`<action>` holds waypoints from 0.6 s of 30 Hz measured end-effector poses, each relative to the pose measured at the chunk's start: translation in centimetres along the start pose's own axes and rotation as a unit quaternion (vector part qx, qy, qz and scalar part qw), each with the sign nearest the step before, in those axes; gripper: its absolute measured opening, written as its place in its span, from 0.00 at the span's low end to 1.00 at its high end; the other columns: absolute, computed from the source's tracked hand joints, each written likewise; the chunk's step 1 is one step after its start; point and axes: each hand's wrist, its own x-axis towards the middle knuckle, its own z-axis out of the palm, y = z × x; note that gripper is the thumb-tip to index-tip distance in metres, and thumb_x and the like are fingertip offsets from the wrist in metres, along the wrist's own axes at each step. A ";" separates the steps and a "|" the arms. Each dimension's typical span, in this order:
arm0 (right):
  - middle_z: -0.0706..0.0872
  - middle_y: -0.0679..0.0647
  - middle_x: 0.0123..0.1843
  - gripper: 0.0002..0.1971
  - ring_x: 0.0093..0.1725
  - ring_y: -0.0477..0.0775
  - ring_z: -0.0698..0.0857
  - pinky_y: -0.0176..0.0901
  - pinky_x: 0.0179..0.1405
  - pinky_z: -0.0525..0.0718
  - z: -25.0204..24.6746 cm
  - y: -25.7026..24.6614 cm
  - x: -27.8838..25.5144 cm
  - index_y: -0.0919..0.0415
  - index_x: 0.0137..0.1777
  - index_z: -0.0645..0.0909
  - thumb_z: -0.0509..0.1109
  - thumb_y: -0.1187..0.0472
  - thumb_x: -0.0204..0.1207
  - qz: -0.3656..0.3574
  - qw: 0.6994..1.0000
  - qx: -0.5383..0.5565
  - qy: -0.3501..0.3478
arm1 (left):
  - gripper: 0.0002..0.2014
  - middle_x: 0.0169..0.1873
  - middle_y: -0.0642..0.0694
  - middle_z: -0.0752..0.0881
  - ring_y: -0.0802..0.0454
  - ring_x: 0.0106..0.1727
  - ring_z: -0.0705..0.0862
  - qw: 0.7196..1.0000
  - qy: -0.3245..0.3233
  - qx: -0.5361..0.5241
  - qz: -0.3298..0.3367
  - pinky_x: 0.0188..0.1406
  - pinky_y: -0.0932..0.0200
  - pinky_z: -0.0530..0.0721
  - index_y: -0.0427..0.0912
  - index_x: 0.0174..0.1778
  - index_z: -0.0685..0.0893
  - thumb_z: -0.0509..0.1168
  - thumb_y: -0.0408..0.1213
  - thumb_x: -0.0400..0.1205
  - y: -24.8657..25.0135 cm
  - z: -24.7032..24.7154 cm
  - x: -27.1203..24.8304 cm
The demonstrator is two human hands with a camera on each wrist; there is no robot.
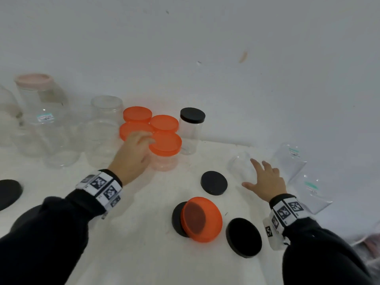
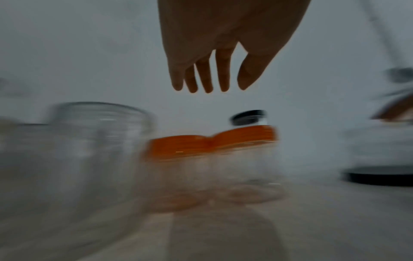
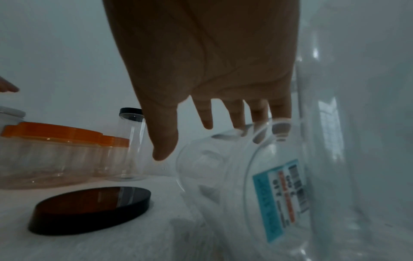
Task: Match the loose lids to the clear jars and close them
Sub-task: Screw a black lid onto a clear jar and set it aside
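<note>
Right hand fingers spread, slack, reaching over a tipped clear jar, gripping nothing; left hand loose beside the orange-lidded jars, four capped. Nearer than those: black lids, one orange lid, unmatched

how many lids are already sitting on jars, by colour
orange lids: 4
black lid: 1
pink lid: 1
total: 6
</note>
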 end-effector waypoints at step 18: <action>0.65 0.61 0.69 0.43 0.67 0.63 0.67 0.51 0.60 0.74 0.0 -0.2 -0.3 0.62 0.80 0.49 0.71 0.52 0.72 -0.024 0.979 0.196 0.043 | 0.44 0.82 0.48 0.51 0.46 0.80 0.54 0.854 -0.494 0.063 0.151 0.78 0.43 0.60 0.50 0.81 0.56 0.72 0.53 0.74 12.1 11.1 8.7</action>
